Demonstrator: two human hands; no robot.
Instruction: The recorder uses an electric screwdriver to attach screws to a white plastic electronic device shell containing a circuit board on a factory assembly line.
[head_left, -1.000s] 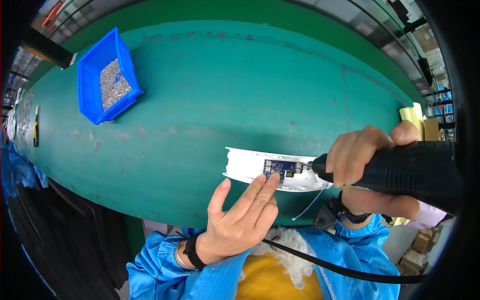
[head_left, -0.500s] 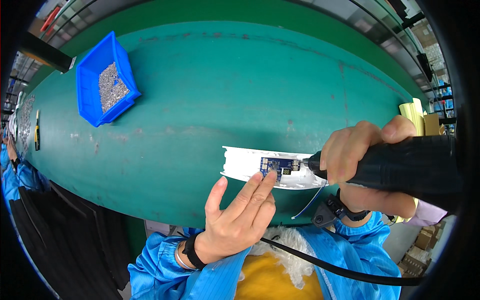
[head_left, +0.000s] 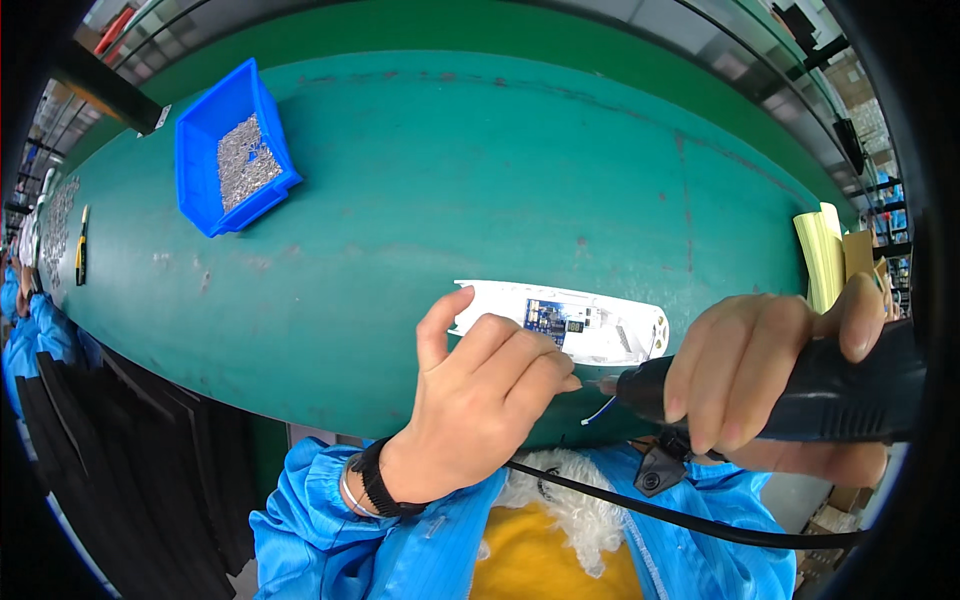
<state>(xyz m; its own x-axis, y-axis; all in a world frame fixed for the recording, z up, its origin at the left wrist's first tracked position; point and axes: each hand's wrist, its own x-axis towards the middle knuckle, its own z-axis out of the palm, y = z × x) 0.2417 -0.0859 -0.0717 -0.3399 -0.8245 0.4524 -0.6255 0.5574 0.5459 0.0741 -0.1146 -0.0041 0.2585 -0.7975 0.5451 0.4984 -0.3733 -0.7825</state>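
Observation:
My right hand (head_left: 745, 370) is wrapped around a black electric screwdriver (head_left: 840, 400), whose tip points left, below the white housing. My left hand (head_left: 490, 390) is closed in a pinch beside that tip; anything between the fingertips is too small or hidden to make out. One finger of it stretches up to the housing's left end. The white plastic housing (head_left: 605, 350) lies on the bench, long and shallow, rounded at its right end. Inside it sits a blue circuit board (head_left: 545, 317) with a small dark display, partly covered by my left hand. A thin wire (head_left: 600, 410) pokes out below.
A blue bin (head_left: 200, 180) of small metal parts stands at the far left of the green bench (head_left: 450, 190). A yellow-and-black pen-like tool (head_left: 82, 245) lies farther left. Yellow sheets (head_left: 822, 260) stand at the right edge. A black cable (head_left: 680, 525) crosses my front. A co-worker's blue sleeve (head_left: 40, 330) shows left.
The screwdriver has come off the board, down and to the right. My left fingers have left the board and curled into a pinch near its tip. The housing's right end is now uncovered.

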